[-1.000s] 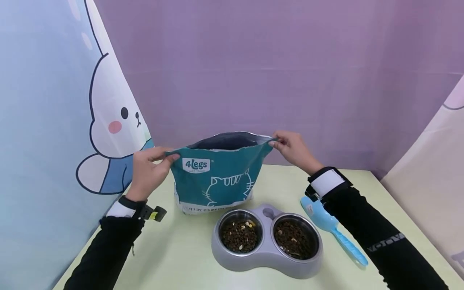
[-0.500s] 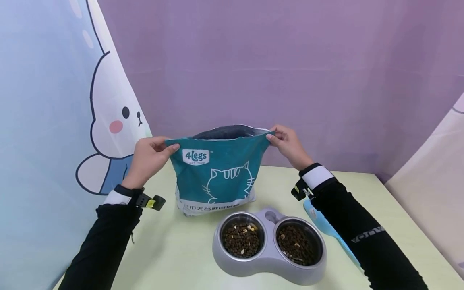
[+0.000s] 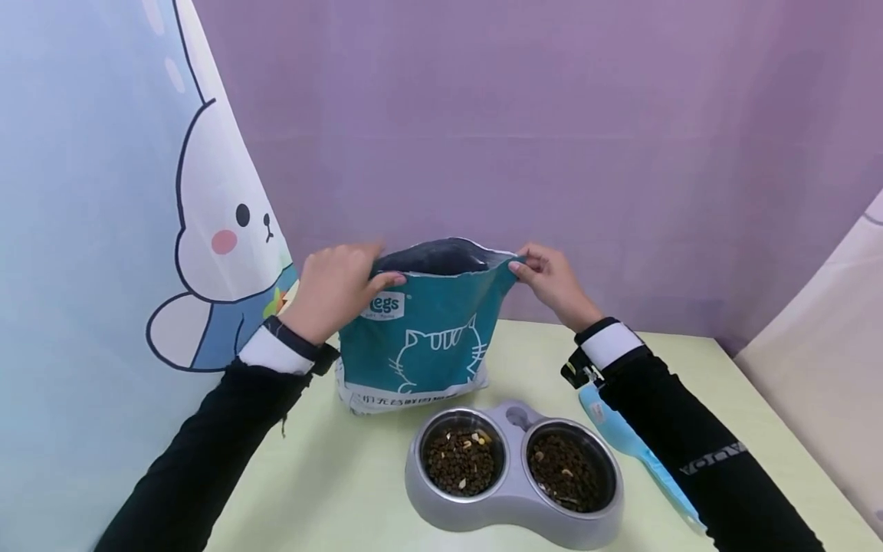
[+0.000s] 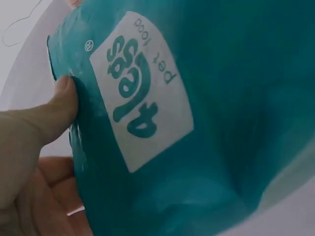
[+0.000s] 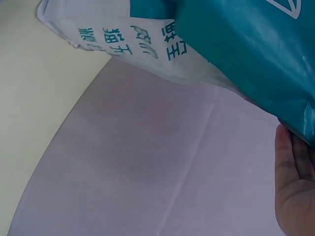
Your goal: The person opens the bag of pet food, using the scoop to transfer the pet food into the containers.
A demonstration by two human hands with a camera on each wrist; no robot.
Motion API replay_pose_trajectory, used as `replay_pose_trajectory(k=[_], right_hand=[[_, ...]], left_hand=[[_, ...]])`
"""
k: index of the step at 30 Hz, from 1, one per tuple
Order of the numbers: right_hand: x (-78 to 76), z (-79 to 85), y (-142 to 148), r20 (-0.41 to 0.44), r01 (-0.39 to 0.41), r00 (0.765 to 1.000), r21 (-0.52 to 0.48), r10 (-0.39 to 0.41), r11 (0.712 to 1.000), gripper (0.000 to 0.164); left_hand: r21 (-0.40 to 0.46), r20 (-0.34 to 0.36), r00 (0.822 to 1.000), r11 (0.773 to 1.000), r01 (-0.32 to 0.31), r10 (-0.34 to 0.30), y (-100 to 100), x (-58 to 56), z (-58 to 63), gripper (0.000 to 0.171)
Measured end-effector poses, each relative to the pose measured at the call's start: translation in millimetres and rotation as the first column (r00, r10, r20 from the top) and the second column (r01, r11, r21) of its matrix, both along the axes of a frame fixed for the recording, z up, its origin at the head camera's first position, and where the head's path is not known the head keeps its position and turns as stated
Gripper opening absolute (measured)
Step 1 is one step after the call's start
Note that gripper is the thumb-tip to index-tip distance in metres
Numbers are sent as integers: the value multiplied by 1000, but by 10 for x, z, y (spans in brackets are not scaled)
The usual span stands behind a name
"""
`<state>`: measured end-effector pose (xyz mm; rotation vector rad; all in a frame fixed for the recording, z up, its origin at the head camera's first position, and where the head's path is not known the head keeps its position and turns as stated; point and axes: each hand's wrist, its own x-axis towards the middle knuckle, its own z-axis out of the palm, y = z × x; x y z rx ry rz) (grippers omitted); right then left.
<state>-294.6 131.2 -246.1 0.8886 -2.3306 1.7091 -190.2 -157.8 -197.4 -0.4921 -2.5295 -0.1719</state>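
A teal and white pet food bag (image 3: 434,330) with a cat outline stands upright at the back of the table, its dark mouth gaping. My left hand (image 3: 338,287) grips the left part of its top edge, thumb on the front below the rim and fingers behind. In the left wrist view the thumb (image 4: 61,105) presses beside the printed label (image 4: 142,93). At the top right corner my right hand (image 3: 552,284) pinches the rim between thumb and fingers. The right wrist view catches only part of that hand (image 5: 295,187) at the bag's edge.
In front of the bag sits a lilac double feeder (image 3: 513,468), both steel bowls holding brown kibble (image 3: 461,462). A blue scoop (image 3: 621,429) lies to its right, partly under my right sleeve. Purple cloth (image 3: 524,138) hangs behind the pale table (image 3: 310,475).
My left hand has moved inward along the rim from the left corner, now covering part of the label. The right hand keeps its pinch on the right corner.
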Motion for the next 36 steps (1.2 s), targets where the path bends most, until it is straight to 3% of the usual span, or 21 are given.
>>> replay_pose_trajectory(k=[3,8,14,17,19,22,24,26,31,34,36], right_hand=[[-8,-15,18,1,-12,1000,-6,12,1000,17],[-41,-29,70,-5,-35,999,9,35,999,19],[-36,89,93,13,-17,1000,166,15,986,26],[13,189,31,-47,-33,998,308,50,951,44],[49,250,-65,-105,-65,987,406,118,912,59],[63,312,-227,-192,-47,966,527,173,848,68],[46,329,-304,-239,-18,954,564,184,825,61],[13,325,-340,-277,8,943,570,183,821,47],[-75,242,-333,-408,20,885,518,226,855,10],[-91,204,-325,-482,27,843,483,240,875,8],[-89,198,-333,-502,25,829,473,247,880,6]], left_hand=[[-8,-67,997,999,35,-36,-7,-62,-36,28],[-6,-170,981,996,93,-93,-52,-125,-117,20],[-29,-255,960,993,111,-115,-67,-157,-191,17],[-38,-264,957,993,116,-122,-58,-168,-211,17],[-41,-263,957,992,117,-124,-55,-169,-217,16],[-38,-267,956,993,115,-121,-58,-175,-221,15],[-33,-268,956,993,116,-121,-57,-177,-224,15],[-27,-270,955,993,116,-119,-56,-180,-231,15],[-30,-266,957,993,114,-118,-48,-180,-258,13],[-62,-239,963,992,109,-121,-35,-172,-245,12],[-94,-198,975,992,85,-102,-22,-160,-214,12]])
